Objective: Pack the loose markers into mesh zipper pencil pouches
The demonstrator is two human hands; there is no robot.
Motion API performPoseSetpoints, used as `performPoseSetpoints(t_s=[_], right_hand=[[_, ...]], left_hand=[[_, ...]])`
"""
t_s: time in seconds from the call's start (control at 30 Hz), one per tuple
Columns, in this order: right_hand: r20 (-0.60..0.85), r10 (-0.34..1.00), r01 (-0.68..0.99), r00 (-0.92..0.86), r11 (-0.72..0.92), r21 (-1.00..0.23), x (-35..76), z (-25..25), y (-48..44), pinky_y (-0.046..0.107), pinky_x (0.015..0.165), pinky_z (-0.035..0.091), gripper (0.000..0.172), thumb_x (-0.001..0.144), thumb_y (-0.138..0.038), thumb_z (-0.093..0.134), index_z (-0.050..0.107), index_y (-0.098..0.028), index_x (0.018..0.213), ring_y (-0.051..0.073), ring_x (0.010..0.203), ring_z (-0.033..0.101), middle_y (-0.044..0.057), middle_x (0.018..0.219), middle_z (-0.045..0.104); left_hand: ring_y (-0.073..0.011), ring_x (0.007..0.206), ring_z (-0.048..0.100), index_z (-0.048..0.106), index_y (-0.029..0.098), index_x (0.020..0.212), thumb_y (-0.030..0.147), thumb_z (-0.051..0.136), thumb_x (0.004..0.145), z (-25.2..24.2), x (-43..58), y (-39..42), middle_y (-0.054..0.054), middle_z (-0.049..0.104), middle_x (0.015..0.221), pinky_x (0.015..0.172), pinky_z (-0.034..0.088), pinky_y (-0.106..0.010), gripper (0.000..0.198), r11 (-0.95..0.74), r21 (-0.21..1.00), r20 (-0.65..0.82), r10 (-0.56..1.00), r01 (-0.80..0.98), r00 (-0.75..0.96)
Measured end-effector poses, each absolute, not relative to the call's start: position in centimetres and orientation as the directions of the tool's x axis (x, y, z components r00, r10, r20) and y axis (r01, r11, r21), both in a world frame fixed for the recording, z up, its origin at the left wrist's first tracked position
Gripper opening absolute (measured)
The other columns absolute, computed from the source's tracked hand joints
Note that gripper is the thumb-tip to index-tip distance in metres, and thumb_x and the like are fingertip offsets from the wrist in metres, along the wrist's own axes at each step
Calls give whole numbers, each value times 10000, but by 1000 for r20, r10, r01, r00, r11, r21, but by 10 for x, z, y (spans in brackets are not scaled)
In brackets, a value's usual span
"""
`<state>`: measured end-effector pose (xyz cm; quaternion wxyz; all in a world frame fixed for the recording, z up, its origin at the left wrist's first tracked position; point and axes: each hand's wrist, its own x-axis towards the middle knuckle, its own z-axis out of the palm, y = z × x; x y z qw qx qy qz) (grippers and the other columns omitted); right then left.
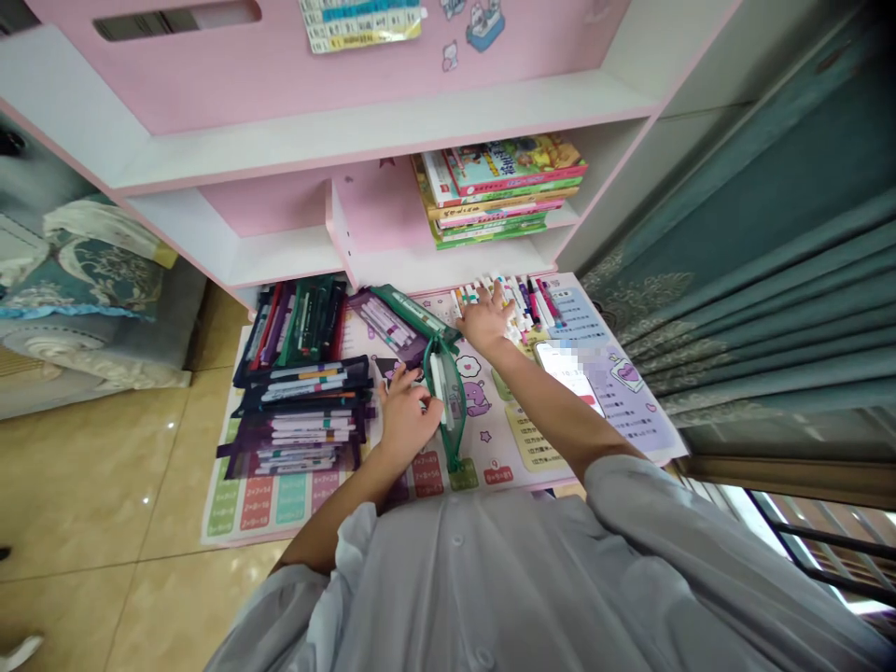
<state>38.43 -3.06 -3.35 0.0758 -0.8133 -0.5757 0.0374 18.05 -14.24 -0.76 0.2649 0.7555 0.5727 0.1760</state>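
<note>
A green mesh pencil pouch [455, 420] lies upright-lengthwise on the desk with white markers inside. At its left edge my left hand [408, 415] is closed, thumb and index finger pinching the mesh. My right hand [488, 320] rests on a pile of loose white-barrelled markers [516, 313], fingers spread; whether a marker is under the fingers is hidden. Purple and pink markers [544, 303] lie at the pile's right side. Behind the pouch are another green pouch [420, 313] and a purple pouch [388, 327], both with pens inside.
Several filled mesh pouches [308, 420] are stacked at the desk's left, with more pouches [301, 322] behind. A phone [568, 373] lies right of my forearm on the printed desk mat [518, 457]. Books [500, 187] fill part of the pink-and-white shelf; a curtain [756, 252] hangs at right.
</note>
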Motion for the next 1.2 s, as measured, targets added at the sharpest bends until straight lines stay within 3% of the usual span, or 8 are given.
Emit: performPoseSetpoints(t_s=[0.17,0.4,0.57,0.67,0.77,0.93,1.2], right_hand=[[22,949,939,316,-309,-148,379,-34,-31,743,1119,171,481,838,-285,604,650,-215,1311,418,1524,121,168,1575,395],[-59,942,924,331,-336,-181,378,-31,-24,733,1127,164,540,810,-275,618,613,-205,1345,397,1542,66,176,1590,372],[70,920,887,387,-351,-300,383,-16,-38,727,1116,225,289,806,-301,604,755,-151,1002,424,1520,144,153,1574,396],[191,893,862,407,-306,-403,382,2,-62,715,1103,269,203,812,-296,600,747,-157,802,431,1513,163,128,1560,423],[217,917,845,336,-191,-500,375,17,-94,700,1085,317,179,794,-275,614,705,-171,681,424,1499,217,109,1526,473],[139,980,833,143,-43,-552,346,17,-145,665,1122,310,170,752,-263,657,668,-193,598,399,1488,284,100,1480,535],[-98,985,905,146,-172,-390,322,4,-160,703,1135,247,147,818,-270,661,755,-171,761,400,1532,177,157,1569,423]], left_hand=[[-312,1435,418,655,212,617,163,619,769,-6,181,-142,-54,664,1317,1196,249,-628,164,-205,599,-48,955,774,291],[-330,1426,428,658,212,614,161,622,768,-7,182,-142,-54,659,1327,1195,251,-631,167,-200,595,-51,957,779,285],[-320,1433,421,648,210,616,159,624,773,-8,182,-141,-57,654,1338,1193,251,-628,167,-190,593,-65,957,783,281],[-317,1437,419,646,206,622,160,621,776,-6,182,-141,-60,652,1343,1190,253,-623,163,-194,595,-63,956,780,286],[-320,1433,425,641,202,614,153,617,771,-4,182,-141,-67,661,1331,1187,257,-619,166,-194,597,-54,958,778,281],[-330,1431,425,615,201,590,144,620,761,-4,183,-141,-63,664,1332,1181,261,-632,180,-202,605,-44,957,770,286],[-310,1425,434,595,206,574,137,621,761,-7,182,-142,-50,670,1324,1187,263,-615,201,-223,603,-14,957,766,290]])
